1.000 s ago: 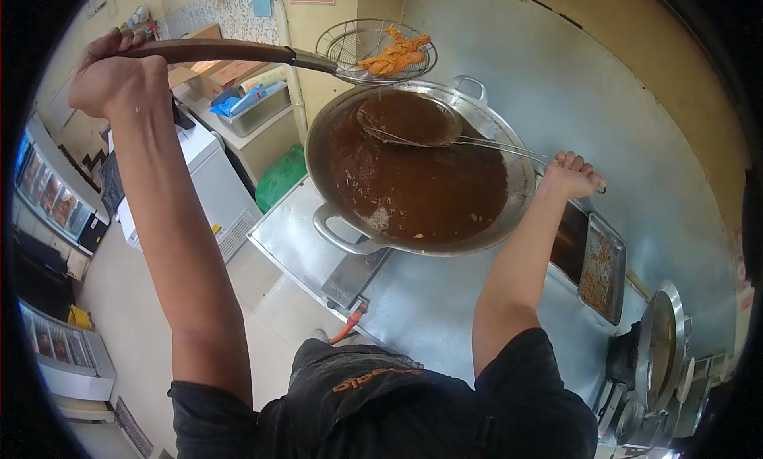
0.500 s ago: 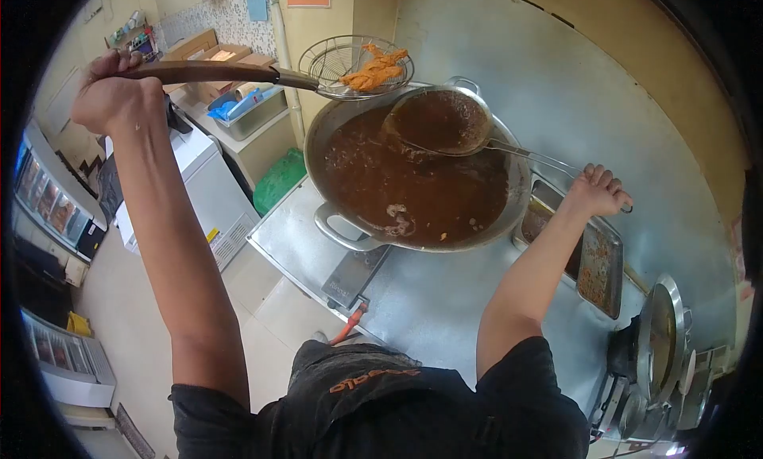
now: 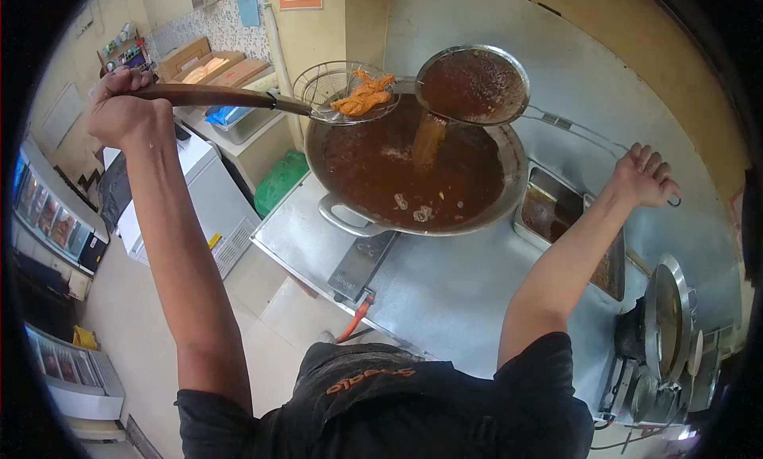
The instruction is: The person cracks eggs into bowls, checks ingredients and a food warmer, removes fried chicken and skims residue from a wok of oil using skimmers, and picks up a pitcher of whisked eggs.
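My left hand [image 3: 131, 108] is closed around the wooden handle of a wire skimmer [image 3: 318, 76]. Some orange-brown fried food [image 3: 363, 93] lies in the skimmer's basket, over the far left rim of a large metal wok [image 3: 327, 203]. Dark brown oil [image 3: 373, 173] fills the wok, with small bits floating near its front. My right hand [image 3: 645, 177] grips the wire handle of a round fine-mesh strainer [image 3: 474, 85], held tilted above the oil. Brown liquid [image 3: 429, 141] streams from the strainer down into the wok.
Metal trays [image 3: 548, 201] with brown residue stand right of the wok. Farther right is another round pan [image 3: 666, 320]. A burner control box [image 3: 359, 264] with an orange hose [image 3: 355, 320] sits at the table's front edge. At left stand a white appliance [image 3: 195, 197] and a green bag [image 3: 278, 185].
The strainer has risen out of the oil, moving up and right, and liquid now pours from it. The skimmer with the fried food has shifted slightly down.
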The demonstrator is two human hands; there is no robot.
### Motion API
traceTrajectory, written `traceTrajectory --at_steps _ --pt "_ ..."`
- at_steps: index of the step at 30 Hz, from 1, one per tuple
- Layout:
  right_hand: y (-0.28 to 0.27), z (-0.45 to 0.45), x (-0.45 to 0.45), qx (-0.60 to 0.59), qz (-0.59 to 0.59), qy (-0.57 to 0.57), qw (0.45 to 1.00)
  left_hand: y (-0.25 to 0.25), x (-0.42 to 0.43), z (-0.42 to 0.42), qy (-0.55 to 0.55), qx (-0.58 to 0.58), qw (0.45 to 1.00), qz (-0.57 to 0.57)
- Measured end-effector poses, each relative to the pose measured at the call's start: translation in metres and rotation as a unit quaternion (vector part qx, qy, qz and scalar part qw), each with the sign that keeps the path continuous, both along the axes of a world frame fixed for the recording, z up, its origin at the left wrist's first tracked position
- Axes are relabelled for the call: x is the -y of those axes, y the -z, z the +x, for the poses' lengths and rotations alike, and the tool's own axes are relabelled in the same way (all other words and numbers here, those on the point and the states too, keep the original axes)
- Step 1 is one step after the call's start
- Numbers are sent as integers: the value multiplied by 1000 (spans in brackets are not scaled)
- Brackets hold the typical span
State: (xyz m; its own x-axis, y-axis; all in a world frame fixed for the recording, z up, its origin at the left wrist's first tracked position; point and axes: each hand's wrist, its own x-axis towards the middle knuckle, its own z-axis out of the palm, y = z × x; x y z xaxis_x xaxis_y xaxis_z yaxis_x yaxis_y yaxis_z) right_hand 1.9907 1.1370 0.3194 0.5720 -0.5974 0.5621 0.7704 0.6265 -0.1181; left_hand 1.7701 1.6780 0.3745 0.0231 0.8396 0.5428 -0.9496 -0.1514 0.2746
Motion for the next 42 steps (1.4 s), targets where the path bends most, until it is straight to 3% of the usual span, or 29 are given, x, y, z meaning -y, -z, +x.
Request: traceTrajectory --at_steps 12,29,42 --pt "-18 -38 24 32 -49 50 997 32 9 24 11 -69 998 -3" --pt "21 -69 35 -21 60 89 994 134 16 64 140 -97 984 -49" --pt "4 -85 26 -18 74 122 990 185 12 41 80 -157 984 -5"
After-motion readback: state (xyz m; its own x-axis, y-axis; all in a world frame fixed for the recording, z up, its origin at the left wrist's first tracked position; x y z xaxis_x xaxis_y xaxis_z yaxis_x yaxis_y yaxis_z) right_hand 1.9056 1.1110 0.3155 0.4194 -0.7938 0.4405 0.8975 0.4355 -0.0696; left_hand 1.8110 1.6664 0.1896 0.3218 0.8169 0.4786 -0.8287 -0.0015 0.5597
